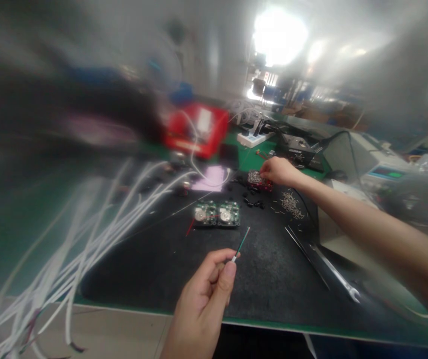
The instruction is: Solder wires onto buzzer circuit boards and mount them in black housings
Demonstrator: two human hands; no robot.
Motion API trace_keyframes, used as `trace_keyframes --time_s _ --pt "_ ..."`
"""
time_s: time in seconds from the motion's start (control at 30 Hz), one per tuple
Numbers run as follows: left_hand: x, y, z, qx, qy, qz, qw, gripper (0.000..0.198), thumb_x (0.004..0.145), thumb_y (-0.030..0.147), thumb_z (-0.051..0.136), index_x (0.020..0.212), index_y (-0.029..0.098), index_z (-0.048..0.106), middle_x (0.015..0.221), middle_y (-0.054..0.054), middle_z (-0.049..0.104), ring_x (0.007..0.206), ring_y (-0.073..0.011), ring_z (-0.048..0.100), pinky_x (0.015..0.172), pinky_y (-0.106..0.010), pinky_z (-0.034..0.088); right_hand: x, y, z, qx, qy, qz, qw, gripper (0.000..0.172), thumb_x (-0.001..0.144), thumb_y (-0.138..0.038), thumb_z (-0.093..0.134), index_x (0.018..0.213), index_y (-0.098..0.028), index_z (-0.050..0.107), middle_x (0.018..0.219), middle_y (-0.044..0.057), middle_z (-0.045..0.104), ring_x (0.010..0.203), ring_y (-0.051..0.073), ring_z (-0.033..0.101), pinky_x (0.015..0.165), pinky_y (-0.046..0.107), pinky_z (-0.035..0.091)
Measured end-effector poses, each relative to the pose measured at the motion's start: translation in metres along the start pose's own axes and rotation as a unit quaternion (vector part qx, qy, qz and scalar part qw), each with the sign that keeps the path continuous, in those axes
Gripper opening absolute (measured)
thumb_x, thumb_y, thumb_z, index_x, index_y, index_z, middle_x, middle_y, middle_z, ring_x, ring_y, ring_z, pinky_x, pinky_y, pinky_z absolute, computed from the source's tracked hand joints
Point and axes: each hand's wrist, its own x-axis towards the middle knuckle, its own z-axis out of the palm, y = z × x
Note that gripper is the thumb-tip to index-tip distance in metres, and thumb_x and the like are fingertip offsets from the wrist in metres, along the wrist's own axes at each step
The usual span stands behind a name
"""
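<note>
1. Left hand [202, 294] is low and near the body, over the front edge of the black bench mat [266, 279]. Thumb and forefinger pinch the white end of a thin green-and-red wire [242, 243]; the other fingers are curled in. The wire's free end slants up and away, towards the boards.
2. Right hand [279, 171] is stretched far across the mat, with the fingertips bunched down onto a heap of small silvery metal parts in a red tray [257, 178]. Cannot tell whether a part is held between them; too small and soft in focus.
3. A pair of green circuit boards with round silver discs [216, 214] lies flat mid-mat, between the two hands and touched by neither.
4. Judgement: this is a picking step, one hand fishing in the heap while the other keeps the wire ready.
5. A move from here calls for lifting one piece clear of its neighbours and keeping the wire pinch firm.
6. Nearby: loose metal pins [292, 203] just right of the tray, a silver open-end spanner [335, 273] at the mat's right edge, and a sheaf of white cables [98, 234] trailing off to the left.
</note>
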Motion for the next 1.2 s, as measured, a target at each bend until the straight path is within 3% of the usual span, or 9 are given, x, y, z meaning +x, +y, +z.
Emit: trace_keyframes --time_s 0.27,0.47,0.63,0.7,0.8,0.93,1.0,1.1,1.2 --pt "-0.004 0.006 0.004 0.01 0.002 0.025 1.0 0.042 0.099 0.058 0.061 0.118 0.021 0.065 0.067 0.005 0.043 0.06 -0.0112 0.041 0.05 -0.02 0.028 -0.005 -0.001 -0.003 0.035 -0.003 0.012 0.999 0.025 0.099 -0.037 0.072 0.107 -0.013 0.072 0.106 0.007 0.073 0.104 0.021 0.07 0.1 0.045 0.057" --pt "-0.003 0.002 0.0 0.025 -0.007 0.025 0.999 0.041 0.1 0.058 0.061 0.117 0.021 0.066 0.067 0.005 0.043 0.059 -0.0114 0.042 0.048 -0.02 0.029 -0.013 -0.004 -0.009 0.112 0.045 0.032 0.992 0.019 0.098 -0.032 0.072 0.102 -0.013 0.071 0.106 0.007 0.071 0.104 0.021 0.067 0.101 0.045 0.055" --pt "-0.007 0.003 -0.007 0.113 0.006 0.082 0.99 0.035 0.103 0.054 0.057 0.113 0.023 0.067 0.073 0.002 0.057 0.067 -0.0141 0.059 0.06 -0.021 0.047 -0.07 -0.015 -0.03 0.282 0.047 -0.001 0.958 0.018 0.1 -0.03 0.067 0.097 -0.013 0.073 0.081 0.004 0.069 0.073 0.014 0.061 0.07 0.028 0.05" --pt "-0.011 0.007 -0.009 0.162 0.029 0.123 0.979 0.029 0.104 0.05 0.056 0.112 0.024 0.069 0.075 0.002 0.063 0.069 -0.0145 0.064 0.063 -0.021 0.051 -0.113 -0.023 -0.031 0.366 0.017 -0.02 0.93 0.026 0.101 -0.04 0.065 0.105 -0.015 0.073 0.08 0.004 0.068 0.063 0.011 0.055 0.056 0.024 0.041" --pt "-0.019 0.014 -0.008 0.224 0.033 0.213 0.951 0.022 0.105 0.04 0.057 0.118 0.028 0.07 0.086 0.003 0.072 0.074 -0.0133 0.07 0.066 -0.019 0.054 -0.182 -0.036 -0.018 0.465 -0.02 -0.013 0.885 0.034 0.098 -0.051 0.069 0.111 -0.019 0.07 0.078 0.001 0.065 0.058 0.008 0.05 0.05 0.019 0.037" --pt "-0.029 0.019 0.001 0.272 0.046 0.316 0.908 0.018 0.103 0.027 0.062 0.118 0.033 0.071 0.094 0.005 0.074 0.079 -0.0101 0.071 0.066 -0.016 0.052 -0.246 -0.056 0.016 0.72 -0.093 0.044 0.687 0.025 0.089 -0.036 0.085 0.105 -0.021 0.073 0.086 0.001 0.066 0.069 0.007 0.057 0.051 0.012 0.038" --pt "-0.033 0.019 0.005 0.288 0.051 0.341 0.893 0.022 0.102 0.021 0.064 0.12 0.033 0.071 0.09 0.006 0.071 0.074 -0.0082 0.069 0.068 -0.017 0.051 -0.262 -0.065 0.031 0.776 -0.095 0.049 0.621 0.02 0.09 -0.032 0.084 0.105 -0.021 0.074 0.087 0.002 0.067 0.069 0.006 0.057 0.049 0.011 0.037" --pt "-0.039 0.019 0.009 0.295 0.054 0.358 0.884 0.025 0.101 0.017 0.065 0.121 0.031 0.072 0.088 0.006 0.071 0.073 -0.0072 0.068 0.072 -0.018 0.052 -0.274 -0.075 0.043 0.812 -0.071 0.047 0.577 0.017 0.093 -0.029 0.081 0.106 -0.021 0.075 0.086 0.002 0.067 0.066 0.006 0.055 0.048 0.01 0.036" --pt "-0.043 0.019 0.011 0.297 0.054 0.361 0.882 0.025 0.101 0.017 0.065 0.121 0.03 0.073 0.088 0.005 0.072 0.072 -0.008 0.068 0.071 -0.019 0.053 -0.28 -0.079 0.046 0.813 -0.058 0.046 0.578 0.017 0.092 -0.028 0.082 0.106 -0.021 0.076 0.087 0.003 0.067 0.069 0.007 0.057 0.049 0.011 0.038"
